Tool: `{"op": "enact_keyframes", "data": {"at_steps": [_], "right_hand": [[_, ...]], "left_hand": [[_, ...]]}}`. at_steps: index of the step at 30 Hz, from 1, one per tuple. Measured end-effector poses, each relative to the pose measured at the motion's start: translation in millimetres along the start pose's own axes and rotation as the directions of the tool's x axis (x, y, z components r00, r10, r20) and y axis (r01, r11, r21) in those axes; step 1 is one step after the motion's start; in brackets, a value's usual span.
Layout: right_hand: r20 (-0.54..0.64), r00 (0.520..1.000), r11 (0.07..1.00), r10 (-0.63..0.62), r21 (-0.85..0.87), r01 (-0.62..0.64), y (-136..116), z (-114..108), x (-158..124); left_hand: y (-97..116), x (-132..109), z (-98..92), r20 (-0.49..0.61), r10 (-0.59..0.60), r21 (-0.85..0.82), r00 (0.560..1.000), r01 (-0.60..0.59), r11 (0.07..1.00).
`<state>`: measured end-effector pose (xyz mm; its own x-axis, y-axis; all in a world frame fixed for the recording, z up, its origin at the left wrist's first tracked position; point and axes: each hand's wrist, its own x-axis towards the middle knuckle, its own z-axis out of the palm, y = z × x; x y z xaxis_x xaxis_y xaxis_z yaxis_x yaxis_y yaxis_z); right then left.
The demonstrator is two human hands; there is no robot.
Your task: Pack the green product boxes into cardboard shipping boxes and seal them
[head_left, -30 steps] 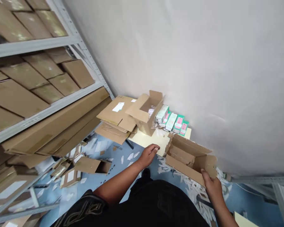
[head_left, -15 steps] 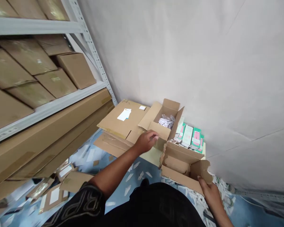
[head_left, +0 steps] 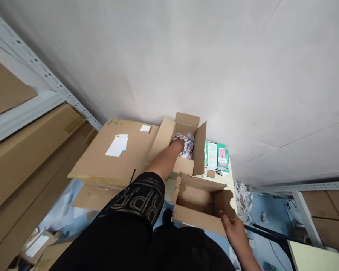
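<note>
My left hand reaches down into an open cardboard box by the wall and rests on the crinkled silvery packets inside; its fingers are buried among them. My right hand grips the torn corner flap of a smaller empty cardboard box, holding it just in front of the first box. Green and pink product boxes lie on the pale tabletop to the right of the open box.
A large flat carton with white labels lies left of the open box on other flattened cartons. Long cartons fill the metal shelving at left. Paper scraps litter the blue floor. Another shelf unit stands at right.
My left hand went from the table edge forward into the open box onto the packets. My view swung closer and rightward. My right hand kept hold of the empty box.
</note>
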<state>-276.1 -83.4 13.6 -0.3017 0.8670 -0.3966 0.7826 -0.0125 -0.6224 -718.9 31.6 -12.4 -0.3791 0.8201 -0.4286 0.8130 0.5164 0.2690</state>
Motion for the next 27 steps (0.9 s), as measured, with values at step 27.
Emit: {"op": "enact_keyframes", "data": {"at_steps": [27], "right_hand": [[0.053,0.996,0.994,-0.075,0.086,0.07,-4.1,-4.1,27.1]], "left_hand": [[-7.5,-17.4,-35.0,-0.224,0.137,0.136,0.965,-0.108,0.985]]}}
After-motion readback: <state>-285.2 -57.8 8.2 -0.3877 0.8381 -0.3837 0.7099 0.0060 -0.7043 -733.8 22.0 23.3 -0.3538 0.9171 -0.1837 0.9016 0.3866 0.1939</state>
